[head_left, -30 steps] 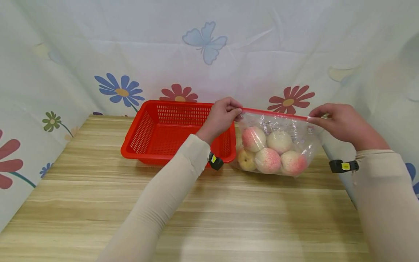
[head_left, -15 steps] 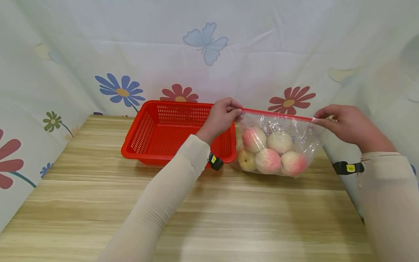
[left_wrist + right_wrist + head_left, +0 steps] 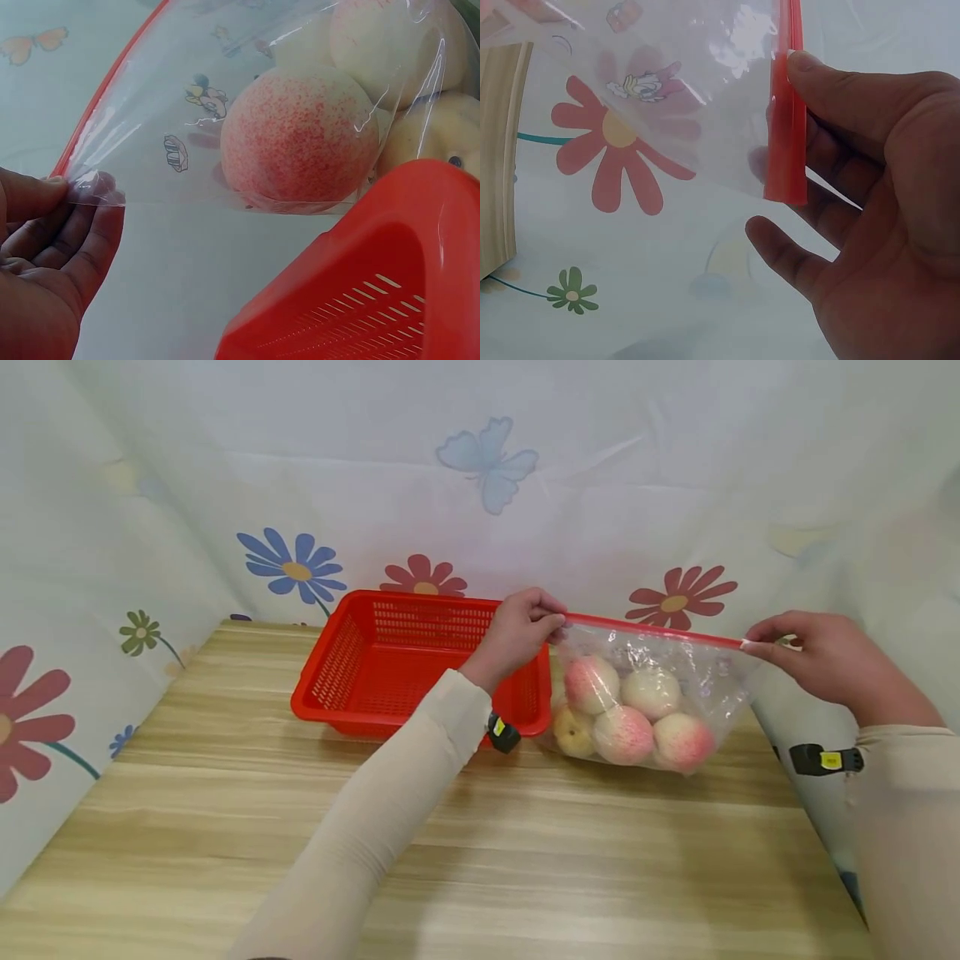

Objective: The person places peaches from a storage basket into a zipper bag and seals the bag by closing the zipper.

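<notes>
A clear zip bag with a red strip along its top stands on the table, right of the red basket. Inside are several pink-and-white peaches and a yellowish fruit with a dark spot. My left hand pinches the strip's left end between thumb and fingers, above the basket's right side. At the strip's right end my right hand pinches the red edge, a small white piece showing by the thumb. The strip is stretched straight between both hands.
The basket has slotted walls and stands against the left side of the bag, under my left forearm. A wood-grain table lies beneath. White flower-printed cloth rises behind and at both sides.
My right hand has slid rightward along the red strip to its end. The left hand keeps its pinch on the other end. The head view has shifted slightly.
</notes>
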Demonstrator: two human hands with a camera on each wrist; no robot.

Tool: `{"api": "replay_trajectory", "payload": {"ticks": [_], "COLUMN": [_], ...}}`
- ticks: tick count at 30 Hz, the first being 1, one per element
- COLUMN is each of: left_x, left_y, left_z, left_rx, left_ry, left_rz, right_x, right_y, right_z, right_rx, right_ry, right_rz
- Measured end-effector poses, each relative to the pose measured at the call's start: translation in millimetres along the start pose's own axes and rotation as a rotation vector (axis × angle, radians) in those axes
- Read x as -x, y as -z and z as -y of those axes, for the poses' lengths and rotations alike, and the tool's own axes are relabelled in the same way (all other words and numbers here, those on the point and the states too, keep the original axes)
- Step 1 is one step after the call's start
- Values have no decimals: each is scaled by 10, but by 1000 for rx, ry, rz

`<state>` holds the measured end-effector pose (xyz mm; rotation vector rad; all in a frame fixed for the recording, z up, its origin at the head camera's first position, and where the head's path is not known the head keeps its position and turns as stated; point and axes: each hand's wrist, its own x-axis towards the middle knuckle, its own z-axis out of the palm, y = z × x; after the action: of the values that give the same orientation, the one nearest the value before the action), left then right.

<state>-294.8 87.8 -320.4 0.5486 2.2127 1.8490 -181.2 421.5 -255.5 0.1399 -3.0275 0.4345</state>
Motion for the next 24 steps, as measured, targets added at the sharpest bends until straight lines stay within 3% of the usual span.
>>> {"api": "replay_trajectory", "payload": {"ticks": [24], "left_x": [52], "left_y": [33], "left_z": [28], "left_rx": [-17], "left_ry": [-31], "left_rz": [21], "right_x": [114], "right_y": [-27], "right_z": [-75], "right_rx": [34], "right_ry": [-32], "right_rz": [-58]}}
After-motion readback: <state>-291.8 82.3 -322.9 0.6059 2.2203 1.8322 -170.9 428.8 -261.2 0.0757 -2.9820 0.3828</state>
